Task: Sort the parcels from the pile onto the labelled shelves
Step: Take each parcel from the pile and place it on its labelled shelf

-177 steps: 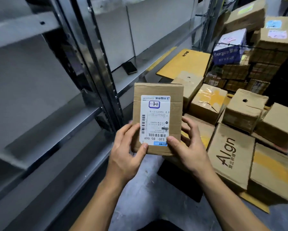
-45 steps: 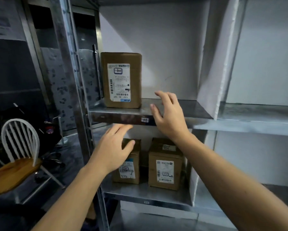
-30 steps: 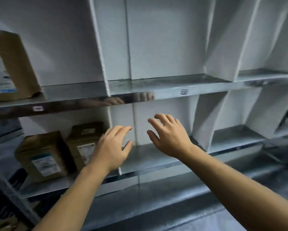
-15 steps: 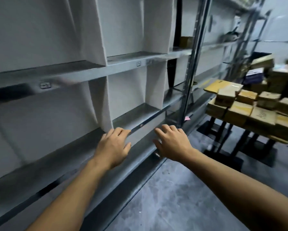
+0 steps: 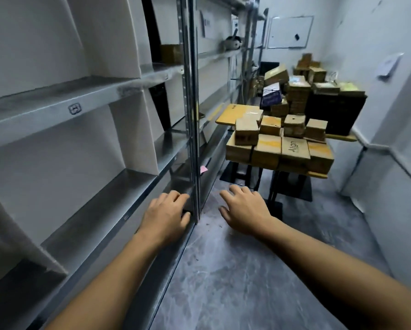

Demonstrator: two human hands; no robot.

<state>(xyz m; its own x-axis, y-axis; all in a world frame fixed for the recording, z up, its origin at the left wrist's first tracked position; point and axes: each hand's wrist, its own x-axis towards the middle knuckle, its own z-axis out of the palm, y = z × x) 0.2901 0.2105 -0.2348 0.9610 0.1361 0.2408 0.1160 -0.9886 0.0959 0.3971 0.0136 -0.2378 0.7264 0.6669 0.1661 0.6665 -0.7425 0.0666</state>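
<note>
Facing down the aisle: shelves (image 5: 80,108) fill the left side, grey metal with white dividers. Floor (image 5: 223,270) is bare grey concrete. Pile (image 5: 280,144) of brown parcels sits on a worktop (image 5: 317,174) ahead on the right, well apart from both hands.

Left hand (image 5: 166,217) is out front, palm down, fingers loosely spread, holding nothing, just beside the shelf upright (image 5: 191,115); cannot tell if it touches. Right hand (image 5: 243,210) is the same, wide and holding nothing, over the floor.

Step in hand looks like fetching the next parcel. To do it well:
- take 1 parcel from the top of the near rows, not from underneath, so the stack does not slide
- lift with 2 hands
- turn the printed side up and read it before leaving the worktop
- match it to a shelf-edge label (image 5: 74,108), then seat the parcel fully inside that bay

Hard to make out: shelf-edge label print is blurred. Parcel labels are too small to read; only the "Algn" box (image 5: 294,148) shows lettering. Back of the pile is blocked by the front stacks and a dark block (image 5: 333,110). A brown box (image 5: 171,53) on a far shelf is partly hidden by the upright. Pink note (image 5: 203,169) on the rack is unreadable. Forearms are cut off at the frame bottom.
</note>
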